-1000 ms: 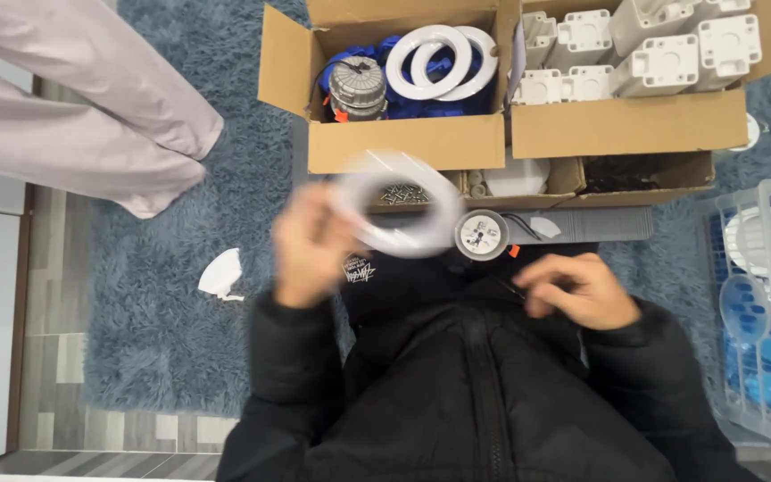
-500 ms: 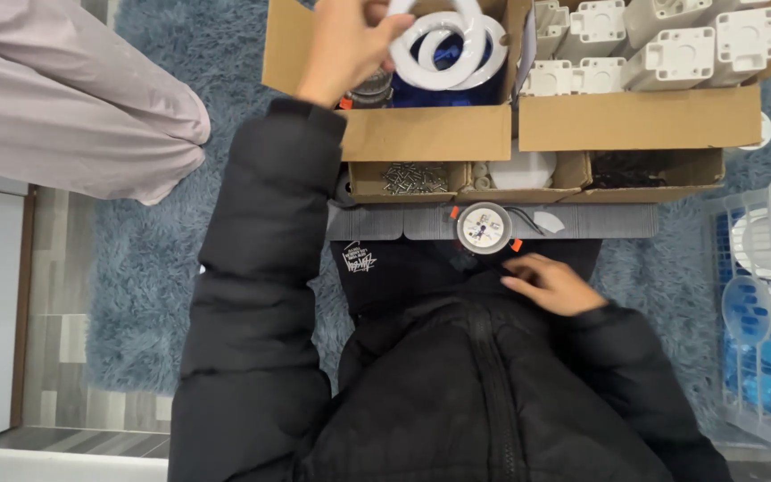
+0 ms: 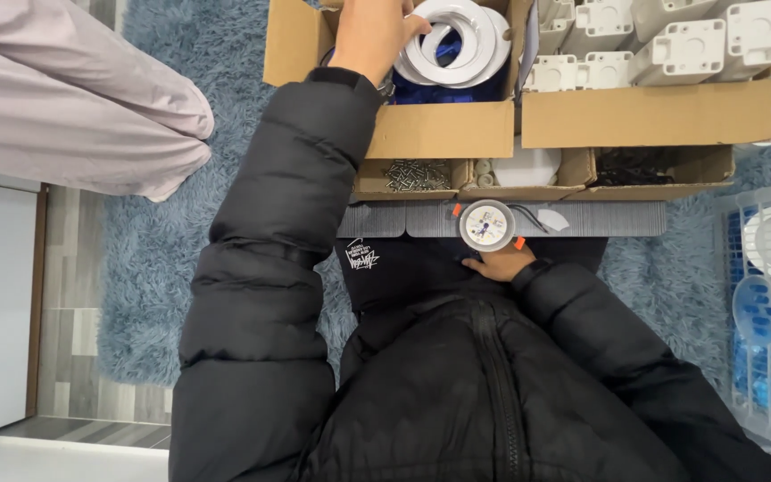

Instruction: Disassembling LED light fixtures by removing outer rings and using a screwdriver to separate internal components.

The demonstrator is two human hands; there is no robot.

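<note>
Left hand [image 3: 369,36] reaches into the open cardboard box [image 3: 443,129], fingers curled over the edge of the white rings [image 3: 457,40] stacked there (on blue wrapping). Right hand [image 3: 497,265] rests loosely closed just beneath the small round disc [image 3: 485,223], touching it.

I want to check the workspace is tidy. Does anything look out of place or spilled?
Nothing stands out. White rings lie stacked in the cardboard box under the left hand; screws stay inside their tray.
</note>
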